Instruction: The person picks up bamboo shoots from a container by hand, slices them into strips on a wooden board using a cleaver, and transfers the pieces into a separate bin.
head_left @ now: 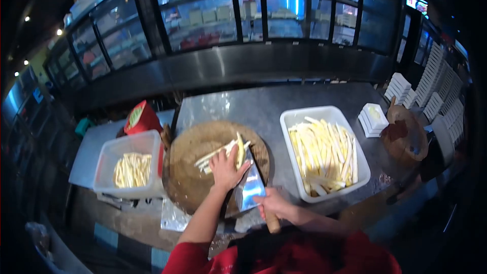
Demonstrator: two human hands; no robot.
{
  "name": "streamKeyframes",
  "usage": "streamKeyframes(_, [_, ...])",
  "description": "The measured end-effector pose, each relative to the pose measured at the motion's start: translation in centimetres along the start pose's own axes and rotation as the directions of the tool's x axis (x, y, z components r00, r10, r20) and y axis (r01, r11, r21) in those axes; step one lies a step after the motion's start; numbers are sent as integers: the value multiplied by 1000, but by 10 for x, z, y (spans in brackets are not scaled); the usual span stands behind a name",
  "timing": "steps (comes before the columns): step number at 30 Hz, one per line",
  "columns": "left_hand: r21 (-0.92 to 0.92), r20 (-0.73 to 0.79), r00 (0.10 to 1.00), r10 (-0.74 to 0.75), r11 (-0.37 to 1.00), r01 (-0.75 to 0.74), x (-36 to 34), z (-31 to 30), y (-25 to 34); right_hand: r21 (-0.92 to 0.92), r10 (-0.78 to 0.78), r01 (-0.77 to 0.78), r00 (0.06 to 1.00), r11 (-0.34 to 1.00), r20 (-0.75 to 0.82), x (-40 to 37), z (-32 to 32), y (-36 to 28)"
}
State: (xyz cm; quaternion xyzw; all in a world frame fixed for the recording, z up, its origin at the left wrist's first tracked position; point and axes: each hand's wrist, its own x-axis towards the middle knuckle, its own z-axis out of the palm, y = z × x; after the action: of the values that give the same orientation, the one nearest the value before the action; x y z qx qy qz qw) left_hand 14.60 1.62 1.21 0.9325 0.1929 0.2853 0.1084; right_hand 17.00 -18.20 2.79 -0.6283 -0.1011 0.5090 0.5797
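Note:
A round wooden chopping block point(190, 193) carries a small bunch of pale yellow-white stalks point(239, 147), which look like bamboo shoots. My left hand point(227, 169) lies over the stalks with its fingers spread, its thumb reaching towards the blade. The broad, shiny cleaver point(251, 187) rests tilted at the block's right edge, its blade beside the stalks. Its wooden handle point(272, 221) points back towards me, and my right hand point(276, 204) is closed around the handle end near the blade. Part of the stalks is hidden under my left hand.
A white tub point(363, 175) of long pale stalks stands to the right. At left is a clear plastic bin point(105, 172) with shorter pieces, near a red container point(144, 122). Stacked white trays point(373, 127) and another wooden block point(413, 139) stand far right. Glass cabinets point(198, 15) line the back.

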Motion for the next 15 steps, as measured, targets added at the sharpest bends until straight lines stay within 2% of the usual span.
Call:
streamKeyframes(5, [-43, -27, 999, 22, 999, -23, 0, 2, -18, 32, 34, -35, 998, 999, 47, 5, 24, -7])
streamKeyframes(7, [-173, -32, 998, -47, 984, 40, 1, -4, -24, -9, -66, 67, 994, 998, 81, 0, 34, -18])
streamKeyframes(8, [-171, -32, 999, -42, 985, 36, 2, -7, -29, -5, -70, 71, 994, 997, 81, -2, 39, -24])
streamKeyframes(10, [-251, -7, 987, -159, 956, 152, 10, -28, -41, -41, -130, 138, 978, 990, 161, -2, 52, -43])
streamKeyframes(12, [-146, -192, 976, -100, 987, 73, 23, -58, -60, -71, -162, 184, 958, 980, 236, 4, 74, -67])
streamKeyframes(13, [-115, -307, 951, 22, 992, -60, 34, -78, -78, -57, -210, 237, 931, 970, 298, 8, 86, -79])
streamKeyframes(14, [-44, -338, 940, 44, 997, -62, 42, -106, -86, -59, -234, 272, 905, 961, 356, 20, 101, -87])
streamKeyframes(15, [-97, -348, 936, 48, 991, -87, 51, -132, -97, -33, -272, 309, 880, 951, 390, 27, 118, -98])
